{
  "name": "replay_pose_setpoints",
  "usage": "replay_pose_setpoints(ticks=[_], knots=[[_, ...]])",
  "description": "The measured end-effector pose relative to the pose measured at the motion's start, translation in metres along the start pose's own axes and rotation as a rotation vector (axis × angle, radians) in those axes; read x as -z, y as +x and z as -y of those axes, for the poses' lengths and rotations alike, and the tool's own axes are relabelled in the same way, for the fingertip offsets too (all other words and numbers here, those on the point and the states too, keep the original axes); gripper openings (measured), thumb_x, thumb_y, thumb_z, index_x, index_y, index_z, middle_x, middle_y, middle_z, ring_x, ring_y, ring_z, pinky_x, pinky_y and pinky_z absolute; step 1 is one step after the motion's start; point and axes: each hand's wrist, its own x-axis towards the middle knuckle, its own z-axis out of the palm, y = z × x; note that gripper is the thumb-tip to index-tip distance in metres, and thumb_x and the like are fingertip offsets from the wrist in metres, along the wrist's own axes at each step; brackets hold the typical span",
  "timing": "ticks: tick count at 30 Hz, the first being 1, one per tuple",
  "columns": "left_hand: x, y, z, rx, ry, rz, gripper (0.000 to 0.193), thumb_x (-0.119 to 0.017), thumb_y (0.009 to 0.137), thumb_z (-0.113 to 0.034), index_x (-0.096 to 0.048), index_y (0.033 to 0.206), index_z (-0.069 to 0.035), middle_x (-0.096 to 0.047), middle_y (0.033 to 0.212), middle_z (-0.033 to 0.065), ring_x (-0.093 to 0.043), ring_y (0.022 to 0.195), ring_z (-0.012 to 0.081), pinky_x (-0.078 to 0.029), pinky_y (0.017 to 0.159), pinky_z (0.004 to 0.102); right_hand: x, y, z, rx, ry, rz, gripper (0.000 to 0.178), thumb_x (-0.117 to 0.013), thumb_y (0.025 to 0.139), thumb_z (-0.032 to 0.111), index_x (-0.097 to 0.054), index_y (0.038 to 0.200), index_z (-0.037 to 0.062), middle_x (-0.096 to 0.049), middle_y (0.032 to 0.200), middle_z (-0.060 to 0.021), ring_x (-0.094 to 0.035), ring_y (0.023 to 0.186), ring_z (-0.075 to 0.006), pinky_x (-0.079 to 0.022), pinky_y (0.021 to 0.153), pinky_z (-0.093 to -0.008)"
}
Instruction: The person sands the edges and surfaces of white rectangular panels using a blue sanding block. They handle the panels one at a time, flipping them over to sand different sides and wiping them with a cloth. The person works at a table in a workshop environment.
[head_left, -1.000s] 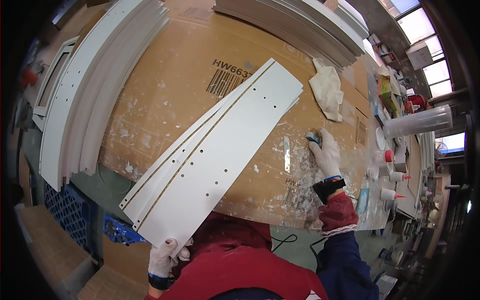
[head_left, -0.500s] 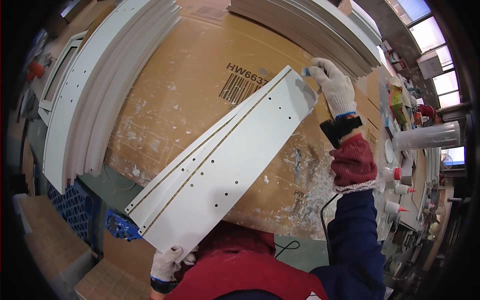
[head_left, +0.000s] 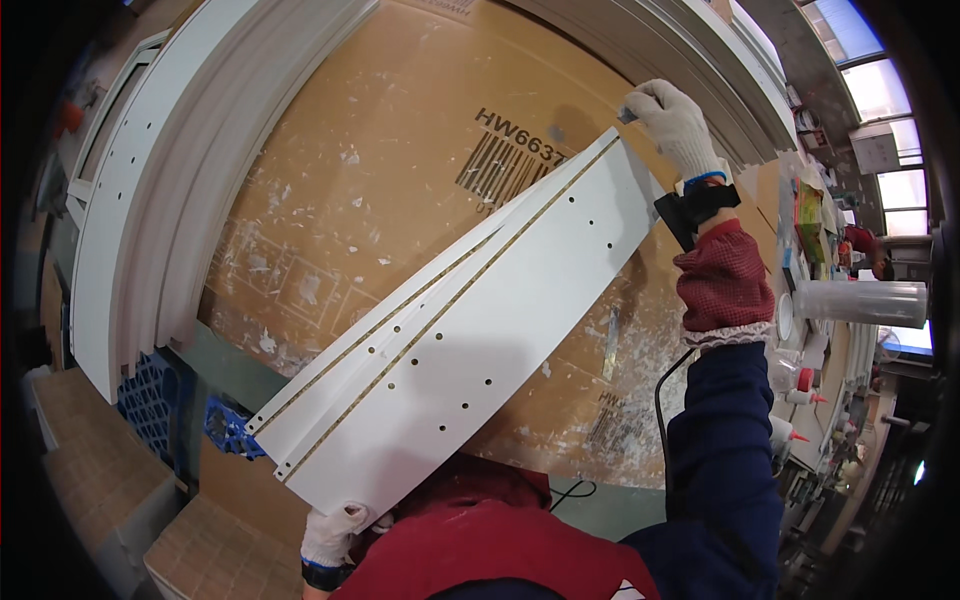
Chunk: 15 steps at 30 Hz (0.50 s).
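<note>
1. Noted a stack of white drilled panels (head_left: 105, 220) along the left side, with a blue plastic grate (head_left: 150, 405) near its lower end.
2. Found the left gloved hand (head_left: 335, 535) curled closed on the near end of the upper white panel (head_left: 500, 310); could not tell its hold, if any, on the lower white panel (head_left: 325, 378).
3. Found the upper white panel lying diagonally across the lower one, groove and holes facing up, over a scuffed cardboard sheet (head_left: 390, 190), near end past the sheet's edge.
4. Found a small grey-blue piece (head_left: 627, 114) in a narrow fingertip pinch of the right gloved hand (head_left: 680, 130), just beside the upper panel's far end.
5. Noted white stacked lengths (head_left: 700, 60) behind that hand.
6. Recorded a red-tipped squeeze bottle (head_left: 781, 430) and a clear cylinder (head_left: 862, 303) at far right.
</note>
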Motion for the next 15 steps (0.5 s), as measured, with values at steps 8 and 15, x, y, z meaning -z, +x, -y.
replay_pose_setpoints(ticks=[8, 15], knots=[[0.002, 0.0, 0.004, -0.008, -0.131, 0.015, 0.012, -0.059, 0.076, -0.004, -0.062, 0.081, 0.007, -0.061, 0.072, 0.0158, -0.058, 0.062, 0.0232, -0.047, 0.055, 0.0321, -0.003, 0.002, 0.004, 0.02, -0.01, 0.002, 0.028, -0.058, 0.086, 0.027, -0.064, 0.097, 0.0017, -0.068, 0.085, -0.0111, -0.062, 0.078, -0.0247, -0.049, 0.076, -0.0344], [0.029, 0.005, 0.03, 0.038, 0.011, -0.083, 0.019, -0.067, 0.075, -0.007, -0.062, 0.09, 0.004, -0.064, 0.084, 0.0159, -0.062, 0.067, 0.0222, -0.05, 0.056, 0.0319, -0.008, 0.009, -0.009, 0.059, -0.168, -0.01, 0.027, -0.056, 0.086, 0.025, -0.064, 0.097, 0.0022, -0.069, 0.086, -0.012, -0.064, 0.083, -0.0247, -0.048, 0.077, -0.0346]])
